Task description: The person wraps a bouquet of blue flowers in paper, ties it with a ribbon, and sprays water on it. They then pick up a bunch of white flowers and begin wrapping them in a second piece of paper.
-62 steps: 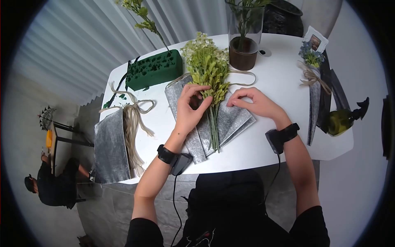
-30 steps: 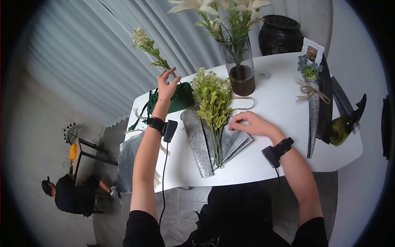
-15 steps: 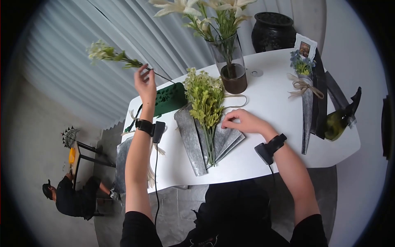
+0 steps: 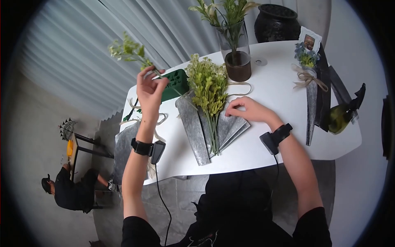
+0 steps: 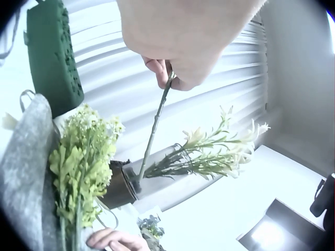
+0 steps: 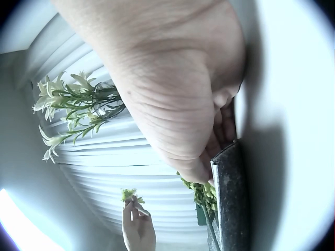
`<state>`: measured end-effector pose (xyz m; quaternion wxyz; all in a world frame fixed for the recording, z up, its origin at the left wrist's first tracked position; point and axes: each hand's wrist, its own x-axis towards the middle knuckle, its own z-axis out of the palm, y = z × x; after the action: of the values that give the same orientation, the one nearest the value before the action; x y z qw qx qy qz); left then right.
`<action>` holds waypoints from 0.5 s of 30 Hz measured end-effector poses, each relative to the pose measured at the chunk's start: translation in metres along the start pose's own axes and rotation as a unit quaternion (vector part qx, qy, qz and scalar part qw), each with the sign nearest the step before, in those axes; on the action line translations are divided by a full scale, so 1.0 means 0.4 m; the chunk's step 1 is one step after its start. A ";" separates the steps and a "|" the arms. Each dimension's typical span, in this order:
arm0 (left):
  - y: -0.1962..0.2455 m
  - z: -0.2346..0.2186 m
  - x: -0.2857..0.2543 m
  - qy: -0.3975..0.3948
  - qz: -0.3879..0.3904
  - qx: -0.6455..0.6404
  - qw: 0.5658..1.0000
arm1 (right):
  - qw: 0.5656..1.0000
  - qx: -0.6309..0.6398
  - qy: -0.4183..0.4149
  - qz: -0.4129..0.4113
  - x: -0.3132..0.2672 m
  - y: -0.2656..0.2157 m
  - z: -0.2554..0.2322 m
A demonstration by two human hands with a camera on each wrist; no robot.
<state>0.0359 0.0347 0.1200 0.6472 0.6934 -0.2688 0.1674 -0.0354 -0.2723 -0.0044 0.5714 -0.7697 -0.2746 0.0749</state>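
High over the left of the table, my left hand (image 4: 149,94) pinches the green stem of a single artificial flower sprig (image 4: 128,50). Its pale blossoms point up and left, and the bare stem slants down toward the bouquet; the left wrist view shows the stem (image 5: 155,123) between thumb and fingers. A bouquet (image 4: 208,84) of similar white-and-green sprigs lies on an opened grey wrapping sheet (image 4: 192,133). My right hand (image 4: 252,110) holds the sheet's right flap, with thumb and fingertips together at its upper edge. In the right wrist view the palm hides part of that grip.
Behind the left hand stands a green floral foam block (image 4: 177,81). A glass vase (image 4: 238,68) of lilies is at the back. To the right lie a wrapped blue posy (image 4: 310,96) and a spray bottle (image 4: 340,118). Another grey sheet (image 4: 124,152) lies left; a person (image 4: 74,191) sits beyond.
My left hand has left the bouquet, reached to the foam block and pulled out the sprig standing there, now bringing it back rightward. My right hand has stayed at the sheet.
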 end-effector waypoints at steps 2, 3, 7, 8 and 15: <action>0.007 0.022 -0.040 -0.055 -0.026 -0.020 0.998 | 1.000 0.004 -0.004 0.005 0.002 0.002 0.000; 0.008 0.032 -0.056 -0.091 -0.033 -0.028 0.995 | 1.000 0.013 -0.004 0.007 0.002 0.003 0.001; -0.019 0.085 -0.111 -0.170 -0.093 -0.048 0.980 | 1.000 0.015 0.000 0.009 0.001 0.000 0.005; -0.031 0.100 -0.124 -0.170 -0.102 -0.050 0.979 | 1.000 0.013 -0.001 0.012 0.001 0.001 0.006; -0.106 0.137 -0.179 -0.195 -0.112 0.022 0.974 | 1.000 0.005 0.002 0.010 0.002 0.000 0.005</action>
<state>-0.0029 -0.0074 0.0384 0.5816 0.7523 -0.3072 -0.0389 -0.0355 -0.2704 -0.0050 0.5749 -0.7700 -0.2649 0.0803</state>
